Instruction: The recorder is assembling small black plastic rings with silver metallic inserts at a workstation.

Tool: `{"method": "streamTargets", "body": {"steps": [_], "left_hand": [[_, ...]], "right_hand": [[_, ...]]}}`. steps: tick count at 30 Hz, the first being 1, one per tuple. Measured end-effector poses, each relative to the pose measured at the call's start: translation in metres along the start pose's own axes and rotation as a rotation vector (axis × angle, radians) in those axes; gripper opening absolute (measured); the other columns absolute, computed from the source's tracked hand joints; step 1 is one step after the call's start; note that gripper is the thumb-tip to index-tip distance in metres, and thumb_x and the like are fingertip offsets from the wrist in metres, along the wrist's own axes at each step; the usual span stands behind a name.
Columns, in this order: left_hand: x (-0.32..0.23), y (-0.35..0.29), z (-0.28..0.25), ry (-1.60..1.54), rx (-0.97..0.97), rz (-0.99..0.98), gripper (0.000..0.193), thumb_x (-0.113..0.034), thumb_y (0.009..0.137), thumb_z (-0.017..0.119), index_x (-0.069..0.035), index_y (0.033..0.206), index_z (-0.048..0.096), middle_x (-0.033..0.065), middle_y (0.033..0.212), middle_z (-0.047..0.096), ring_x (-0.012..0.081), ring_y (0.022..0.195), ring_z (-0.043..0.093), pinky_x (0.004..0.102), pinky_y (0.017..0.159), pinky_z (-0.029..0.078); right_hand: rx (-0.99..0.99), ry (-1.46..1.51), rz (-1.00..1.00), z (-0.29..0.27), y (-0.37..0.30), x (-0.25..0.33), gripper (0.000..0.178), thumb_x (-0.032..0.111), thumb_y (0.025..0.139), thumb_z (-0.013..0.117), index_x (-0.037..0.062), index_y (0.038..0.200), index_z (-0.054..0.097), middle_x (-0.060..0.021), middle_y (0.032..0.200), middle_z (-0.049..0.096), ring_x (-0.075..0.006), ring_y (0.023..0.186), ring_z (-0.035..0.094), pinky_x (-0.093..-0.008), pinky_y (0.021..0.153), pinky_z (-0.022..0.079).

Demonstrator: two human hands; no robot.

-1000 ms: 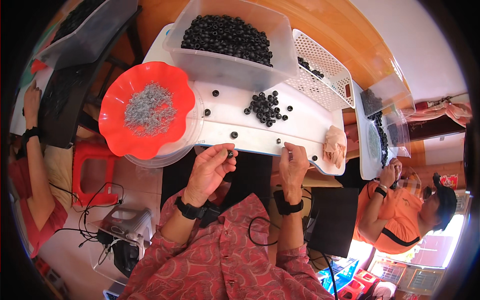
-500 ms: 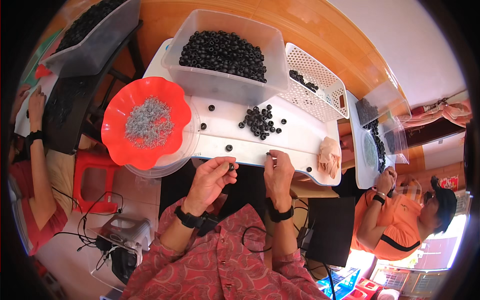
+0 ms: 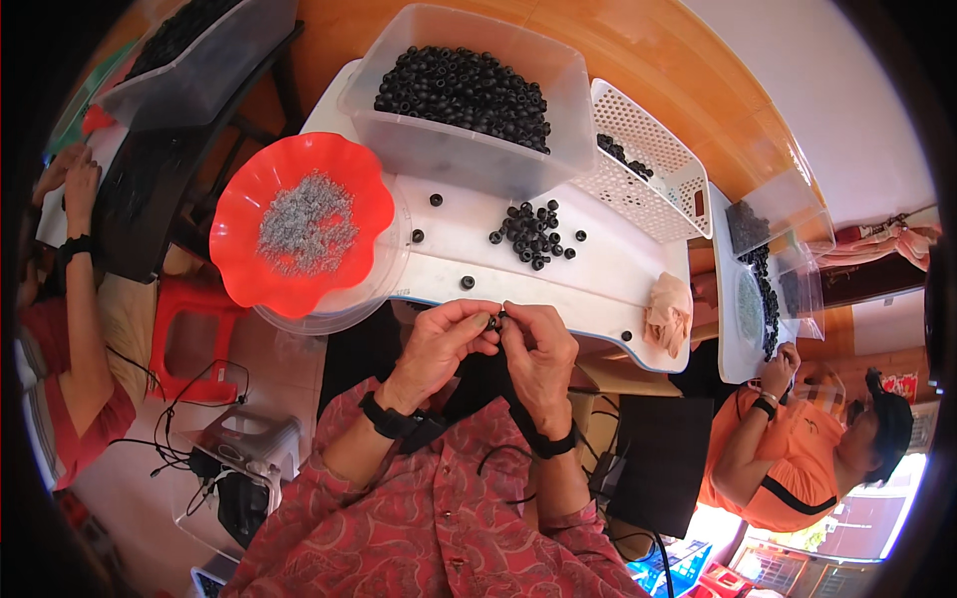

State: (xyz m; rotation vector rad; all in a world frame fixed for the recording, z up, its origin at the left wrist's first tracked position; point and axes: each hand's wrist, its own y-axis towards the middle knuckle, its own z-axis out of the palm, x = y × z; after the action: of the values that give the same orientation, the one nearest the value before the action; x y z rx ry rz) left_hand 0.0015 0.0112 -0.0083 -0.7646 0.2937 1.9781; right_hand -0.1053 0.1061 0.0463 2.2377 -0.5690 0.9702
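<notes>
In front of the white table's near edge, my hands meet fingertip to fingertip. My left hand [image 3: 439,349] is closed in a pinch on a small black ring-shaped part [image 3: 493,324], mostly covered by the fingers. The right hand [image 3: 539,357] pinches at the same spot; whatever tiny dark thing its fingertips hold is too small to make out. Just beyond lies a loose black ring [image 3: 468,283], and farther off a small heap of like rings [image 3: 531,235]. Left of them, a red scalloped bowl [image 3: 235,204] contains many tiny silvery pieces.
A clear plastic bin [image 3: 469,164] full of black rings stands at the back. Beside it is a white perforated basket [image 3: 638,110]; a crumpled beige cloth [image 3: 668,314] lies at the table's right end. Other people work at left and right. A red stool [image 3: 189,344] stands lower left.
My right hand has moved left and my left hand slightly right, so their fingertips now meet. The view has shifted a little; the things on the table lie as before.
</notes>
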Motion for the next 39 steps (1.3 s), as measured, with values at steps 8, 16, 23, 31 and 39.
{"method": "streamTargets", "body": {"steps": [8,16,23,31,39], "left_hand": [[-0.001,-0.001,0.002,-0.050,-0.005,-0.009,0.025,-0.009,0.099,0.052,0.005,0.119,0.060,0.0101,0.101,0.065,0.0143,0.088,0.065,0.0255,0.076,0.057],[0.007,-0.001,-0.006,-0.166,0.018,-0.047,0.027,-0.011,0.099,0.053,0.004,0.121,0.059,0.0102,0.104,0.065,0.0147,0.087,0.065,0.0253,0.075,0.056],[0.004,-0.002,-0.006,-0.259,0.040,-0.041,0.027,-0.012,0.099,0.054,0.003,0.120,0.060,0.0089,0.101,0.065,0.0137,0.086,0.066,0.0249,0.076,0.057],[0.005,-0.003,-0.006,-0.256,0.028,-0.030,0.028,-0.011,0.099,0.053,0.004,0.122,0.058,0.0093,0.102,0.064,0.0140,0.086,0.065,0.0251,0.076,0.056],[0.008,-0.004,-0.007,-0.234,0.048,-0.020,0.027,-0.011,0.099,0.054,0.002,0.121,0.059,0.0085,0.101,0.064,0.0136,0.085,0.064,0.0250,0.075,0.055]], "right_hand": [[0.062,0.201,0.219,-0.002,-0.003,-0.006,0.023,-0.003,0.086,0.065,0.0003,0.108,0.067,-0.0059,0.088,0.064,-0.0102,0.074,0.062,-0.0237,0.065,0.050],[0.087,0.407,0.330,-0.004,-0.009,-0.009,0.018,0.000,0.089,0.063,0.0018,0.107,0.068,-0.0035,0.092,0.063,-0.0082,0.077,0.059,-0.0214,0.062,0.048],[0.040,0.432,0.261,0.002,-0.014,-0.007,0.013,0.000,0.088,0.066,0.0006,0.101,0.068,-0.0038,0.097,0.060,-0.0091,0.077,0.057,-0.0212,0.063,0.048],[0.024,0.420,0.235,0.006,-0.017,-0.007,0.013,-0.001,0.086,0.067,0.0008,0.099,0.068,-0.0048,0.096,0.060,-0.0116,0.083,0.057,-0.0232,0.072,0.047],[0.018,0.387,0.221,0.007,-0.019,-0.007,0.013,-0.001,0.084,0.069,0.0011,0.097,0.068,-0.0057,0.095,0.060,-0.0138,0.087,0.058,-0.0251,0.077,0.047]]}}
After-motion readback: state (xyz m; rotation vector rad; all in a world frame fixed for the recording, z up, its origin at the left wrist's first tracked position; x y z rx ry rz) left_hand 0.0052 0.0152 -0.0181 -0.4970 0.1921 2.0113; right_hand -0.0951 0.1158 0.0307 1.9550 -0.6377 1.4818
